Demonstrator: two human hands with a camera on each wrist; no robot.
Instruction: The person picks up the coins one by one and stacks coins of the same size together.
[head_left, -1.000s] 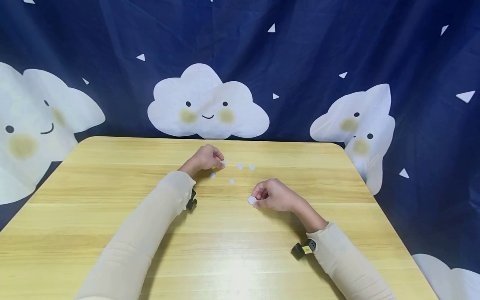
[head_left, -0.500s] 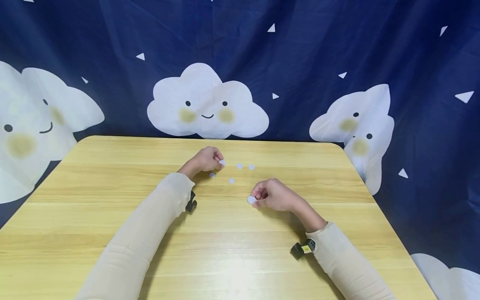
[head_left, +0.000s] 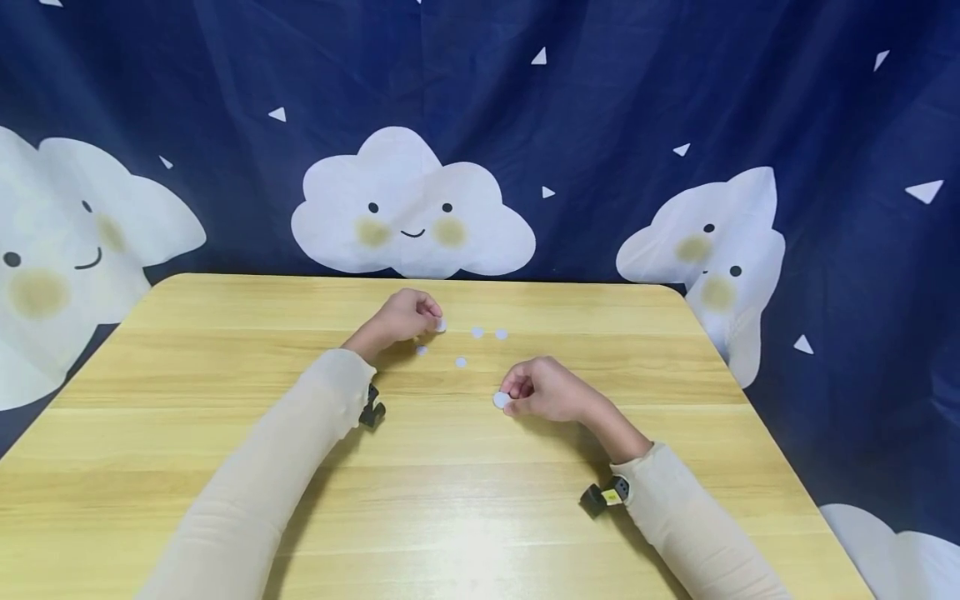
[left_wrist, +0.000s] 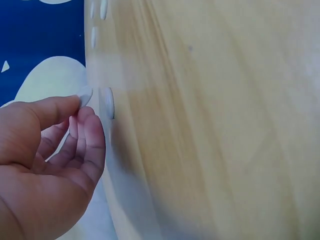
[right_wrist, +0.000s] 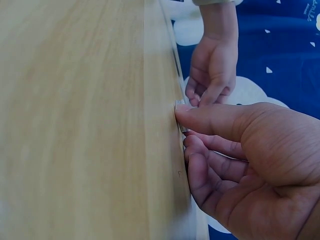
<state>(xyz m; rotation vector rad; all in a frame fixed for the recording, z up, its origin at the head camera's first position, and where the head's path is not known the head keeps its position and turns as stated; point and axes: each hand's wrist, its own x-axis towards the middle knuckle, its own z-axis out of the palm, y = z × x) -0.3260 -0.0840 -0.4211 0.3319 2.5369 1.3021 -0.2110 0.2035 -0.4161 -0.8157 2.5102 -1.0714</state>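
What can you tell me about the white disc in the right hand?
The white disc is small, round and thin, with a plain pale face; its material is hard to tell. The right hand pinches it at its right edge between thumb and fingers. It is nearer the person than the other discs. The right wrist view shows it nearly edge-on, partly hidden by the thumb; whether it touches the table cannot be told.

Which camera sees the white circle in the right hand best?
The head view: the white circle shows its round face in the right hand. The right wrist view shows only slivers; the left wrist, none.
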